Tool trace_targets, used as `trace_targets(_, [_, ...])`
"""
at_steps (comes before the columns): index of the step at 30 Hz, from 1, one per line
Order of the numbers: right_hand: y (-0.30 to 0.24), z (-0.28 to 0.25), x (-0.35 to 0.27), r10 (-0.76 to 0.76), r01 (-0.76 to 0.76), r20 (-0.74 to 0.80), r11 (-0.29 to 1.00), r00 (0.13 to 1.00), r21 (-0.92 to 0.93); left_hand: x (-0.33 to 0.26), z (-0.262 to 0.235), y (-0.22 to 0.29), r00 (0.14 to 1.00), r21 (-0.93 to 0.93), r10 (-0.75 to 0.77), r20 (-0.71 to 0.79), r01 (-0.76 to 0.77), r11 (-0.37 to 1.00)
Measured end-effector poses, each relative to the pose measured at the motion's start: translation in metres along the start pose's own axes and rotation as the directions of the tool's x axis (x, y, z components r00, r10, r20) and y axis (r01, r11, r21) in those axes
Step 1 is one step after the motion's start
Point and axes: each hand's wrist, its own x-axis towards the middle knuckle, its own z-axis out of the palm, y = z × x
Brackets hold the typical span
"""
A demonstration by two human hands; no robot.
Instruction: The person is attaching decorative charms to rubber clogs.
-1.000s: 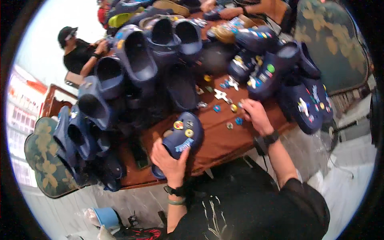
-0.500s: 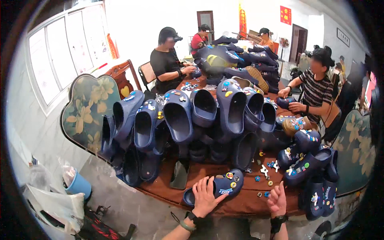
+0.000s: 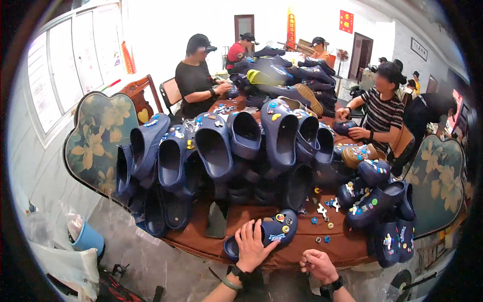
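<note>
A dark blue clog (image 3: 285, 227) lies on its sole at the table's front edge, its upper dotted with small yellow, black and blue-white charms. Across its foot opening rests my left hand (image 3: 250, 246), holding it with the thumb along its near side. My right hand (image 3: 320, 265) is just off the table's edge, right of the clog, with thumb and fingers pinched together. Something tiny and dark may sit between the fingertips; it is too small to name. Several loose charms (image 3: 322, 211) are scattered on the brown cloth beyond that hand.
Upright blue clogs (image 3: 214, 146) form a row across the table. More decorated clogs (image 3: 375, 206) are heaped at the right edge. A black phone (image 3: 217, 219) lies left of my clog. Co-workers sit around the far table. A blue bin (image 3: 89, 237) stands on the floor at left.
My right hand has come down and left, toward the table's front edge, and its fingers are now pinched. My left hand stays on the clog. The whole view has shifted slightly.
</note>
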Motion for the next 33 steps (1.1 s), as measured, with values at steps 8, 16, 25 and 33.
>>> trace_targets(8, [0.053,-0.039,0.017,0.187,-0.380,0.491,0.865,0.851,0.328,0.001,0.000,-0.002,1.000,0.032,0.009,-0.001,-0.009,0.999])
trace_targets(16, [0.045,-0.060,0.018,0.070,-0.163,0.214,0.875,0.974,0.455,-0.003,0.001,-0.002,1.000,0.005,0.008,0.000,-0.008,1.000])
trace_targets(25, [-0.043,-0.068,0.012,-0.003,0.003,0.003,0.994,1.000,-0.108,-0.002,0.000,-0.003,0.999,-0.022,0.015,-0.030,-0.015,1.000])
trace_targets(33, [-0.072,-0.100,-0.063,-0.255,0.162,0.003,0.604,0.967,-0.781,-0.002,-0.005,-0.005,0.999,-0.053,0.038,0.003,-0.037,0.998])
